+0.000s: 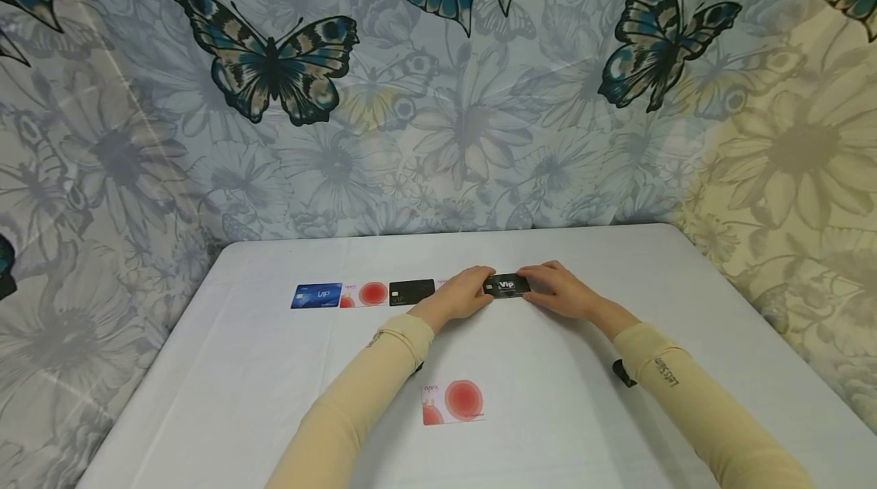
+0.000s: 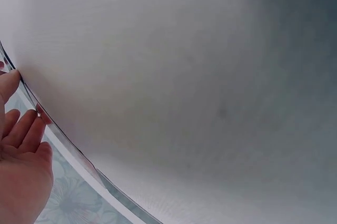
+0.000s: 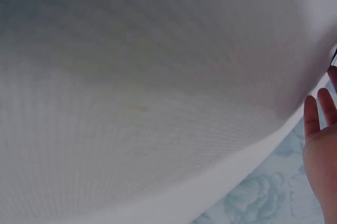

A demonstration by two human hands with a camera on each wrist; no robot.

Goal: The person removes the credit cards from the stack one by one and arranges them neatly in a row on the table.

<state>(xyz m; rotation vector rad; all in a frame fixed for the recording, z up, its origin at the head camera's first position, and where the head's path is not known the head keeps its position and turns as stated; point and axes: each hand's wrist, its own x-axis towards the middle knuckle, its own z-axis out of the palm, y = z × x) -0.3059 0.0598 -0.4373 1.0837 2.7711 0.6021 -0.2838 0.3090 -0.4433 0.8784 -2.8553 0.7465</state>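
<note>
- Logging the black VIP card (image 1: pixel 508 286) first: I saw it lying at the far middle of the white counter (image 1: pixel 240 367), flat, held between both hands.
- Left hand (image 1: pixel 464 292): I found its fingertips touching the card's left end; fingers looked fairly straight in the left wrist view (image 2: pixel 21 150), no curl round the card that I could see.
- Right hand (image 1: pixel 556 289): it lay over the card's right end, fingers stretched toward it; the right wrist view (image 3: pixel 321 150) showed straight fingers. I could not tell whether a thumb pinched the edge.
- Row to the left of the hands, along the same line: a blue VIP card (image 1: pixel 317 295), a white card with a red circle (image 1: pixel 365 295) just beside it, then a black card (image 1: pixel 412 292).
- Near edge: I noted a second white card with red circles (image 1: pixel 452 402), lying alone between the forearms, well apart from the row.
- Sleeves (image 1: pixel 384 382): cream-coloured, covering both arms to the wrists.
- Backdrop: butterfly-print cloth (image 1: pixel 274 70) behind the counter.
</note>
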